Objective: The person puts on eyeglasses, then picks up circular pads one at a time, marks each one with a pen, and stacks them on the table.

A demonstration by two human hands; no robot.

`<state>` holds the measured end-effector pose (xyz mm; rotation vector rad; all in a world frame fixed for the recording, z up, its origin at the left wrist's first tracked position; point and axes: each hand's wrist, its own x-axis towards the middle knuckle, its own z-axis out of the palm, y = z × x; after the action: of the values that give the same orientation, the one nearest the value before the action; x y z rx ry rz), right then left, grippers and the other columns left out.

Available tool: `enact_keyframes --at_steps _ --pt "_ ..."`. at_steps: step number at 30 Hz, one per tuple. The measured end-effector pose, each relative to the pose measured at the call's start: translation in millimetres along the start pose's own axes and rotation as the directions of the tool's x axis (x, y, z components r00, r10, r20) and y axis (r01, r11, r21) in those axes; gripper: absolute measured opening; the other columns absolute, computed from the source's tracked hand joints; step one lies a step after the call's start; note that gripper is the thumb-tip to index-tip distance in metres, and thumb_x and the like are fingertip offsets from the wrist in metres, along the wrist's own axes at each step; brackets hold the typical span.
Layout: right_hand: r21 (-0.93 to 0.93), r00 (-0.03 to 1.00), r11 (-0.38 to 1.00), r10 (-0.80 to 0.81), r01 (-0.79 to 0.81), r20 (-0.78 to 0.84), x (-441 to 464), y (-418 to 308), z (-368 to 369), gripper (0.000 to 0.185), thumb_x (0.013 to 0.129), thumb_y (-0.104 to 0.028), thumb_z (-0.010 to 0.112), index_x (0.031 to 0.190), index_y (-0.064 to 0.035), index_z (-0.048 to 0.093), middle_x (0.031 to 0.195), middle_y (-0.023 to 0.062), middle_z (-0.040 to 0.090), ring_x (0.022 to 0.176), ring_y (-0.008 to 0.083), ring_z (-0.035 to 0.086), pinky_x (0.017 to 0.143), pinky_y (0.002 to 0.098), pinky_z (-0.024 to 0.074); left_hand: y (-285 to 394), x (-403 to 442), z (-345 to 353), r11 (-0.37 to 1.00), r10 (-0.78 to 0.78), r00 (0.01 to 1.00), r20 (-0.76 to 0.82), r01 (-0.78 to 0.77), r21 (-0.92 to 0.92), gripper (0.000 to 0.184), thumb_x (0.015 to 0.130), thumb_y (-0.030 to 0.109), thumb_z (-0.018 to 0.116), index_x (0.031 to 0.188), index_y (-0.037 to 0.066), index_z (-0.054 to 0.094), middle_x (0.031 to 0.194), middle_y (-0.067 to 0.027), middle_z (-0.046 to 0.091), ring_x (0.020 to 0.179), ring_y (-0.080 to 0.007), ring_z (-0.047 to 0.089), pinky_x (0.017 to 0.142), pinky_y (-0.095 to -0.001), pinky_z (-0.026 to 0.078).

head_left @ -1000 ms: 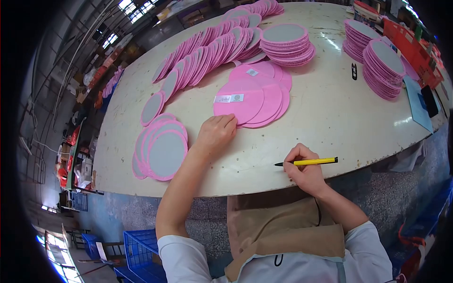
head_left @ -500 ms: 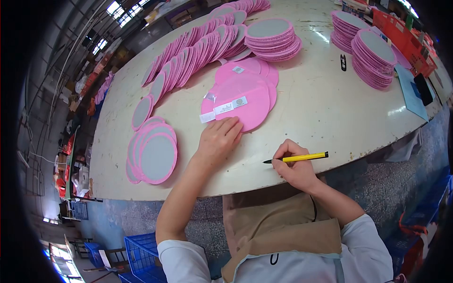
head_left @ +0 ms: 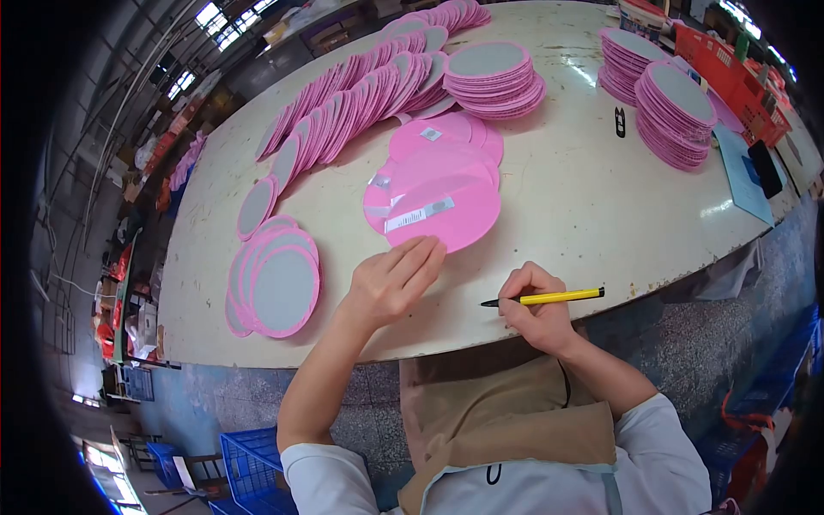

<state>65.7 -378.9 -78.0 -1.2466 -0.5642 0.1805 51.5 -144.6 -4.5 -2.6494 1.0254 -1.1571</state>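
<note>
My left hand (head_left: 396, 281) has its fingers pressed together at the near edge of a round pink fabric disc (head_left: 463, 225), which looks slightly raised. The thumb is largely hidden. A white and grey printed label (head_left: 418, 214) lies across that disc. More pink discs (head_left: 429, 142) overlap beneath and behind it, one with a small grey label. In my right hand (head_left: 539, 311) is a yellow marker pen (head_left: 562, 296), its dark tip pointing left, just above the tabletop. Left of my left hand lies a small fanned pile of grey discs with pink rims (head_left: 285, 292).
Long rows of pink-edged discs (head_left: 356, 107) lean across the far left of the table (head_left: 558, 206). Stacks stand at the back (head_left: 489, 77) and right (head_left: 678, 116). Black thread snips (head_left: 620, 122), a red basket (head_left: 730, 81) and a phone (head_left: 765, 167) are on the right.
My left hand has drawn the top pink disc slightly towards me, and its near edge looks raised. The label's loose left end no longer sticks out. My right hand has barely moved with the pen.
</note>
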Motion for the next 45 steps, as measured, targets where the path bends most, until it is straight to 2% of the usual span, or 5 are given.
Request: enact_keyframes --at_steps 11,16,18,23,45 --pt "0.159 0.946 0.933 -0.324 0.322 -0.015 -11 -63 -1 0.02 0.074 0.008 0.06 0.087 -0.0039 0.053 0.078 0.006 0.062 0.061 0.0119 0.047 0.057 0.0217 0.0393 33 15 -73 0.959 -0.226 0.974 -0.026 0.218 -0.182 0.018 0.08 0.004 0.067 0.097 0.006 0.074 0.087 -0.0026 0.072 0.072 -0.0141 0.066 0.057 -0.0205 0.048" --pt "0.135 0.944 0.934 -0.323 0.33 -0.069 -7 -76 7 0.017 0.074 0.006 0.063 0.086 -0.0036 0.055 0.076 0.0049 0.061 0.06 0.0114 0.047 0.056 0.0217 0.0392 30 25 -74 0.521 -0.562 0.707 0.428 0.705 -0.481 0.015 0.082 0.006 0.066 0.093 0.001 0.074 0.078 -0.0033 0.07 0.063 -0.0115 0.059 0.056 -0.0208 0.046" --pt "-0.113 0.988 0.982 -0.153 0.15 -0.014 -3 -61 7 0.013 0.075 0.004 0.064 0.082 -0.0038 0.056 0.072 0.0031 0.058 0.06 0.0097 0.047 0.055 0.021 0.0385 28 27 -65 0.158 -0.462 0.442 0.769 0.894 -0.419 0.015 0.083 0.007 0.065 0.09 -0.002 0.074 0.074 -0.0037 0.068 0.06 -0.01 0.055 0.056 -0.0212 0.046" --pt "-0.223 0.991 0.966 0.131 -0.129 -0.008 -1 -16 17 0.01 0.076 0.002 0.063 0.078 -0.0048 0.057 0.067 0.0 0.055 0.054 0.0065 0.04 0.051 0.0183 0.034 40 -3 -19 -0.017 -0.337 0.303 0.891 0.945 -0.328 0.017 0.085 0.008 0.064 0.088 -0.006 0.074 0.068 -0.0041 0.065 0.058 -0.0077 0.051 0.054 -0.0209 0.044" --pt "-0.179 0.988 0.974 0.15 -0.141 0.04 1 -11 12 0.012 0.077 0.004 0.061 0.078 -0.0049 0.054 0.065 0.0 0.054 0.055 0.0081 0.042 0.051 0.0208 0.035 34 -20 -15 -0.095 -0.382 0.351 0.855 0.905 -0.414 0.016 0.086 0.006 0.062 0.093 -0.002 0.074 0.072 -0.0025 0.065 0.062 -0.0074 0.052 0.057 -0.0207 0.044"
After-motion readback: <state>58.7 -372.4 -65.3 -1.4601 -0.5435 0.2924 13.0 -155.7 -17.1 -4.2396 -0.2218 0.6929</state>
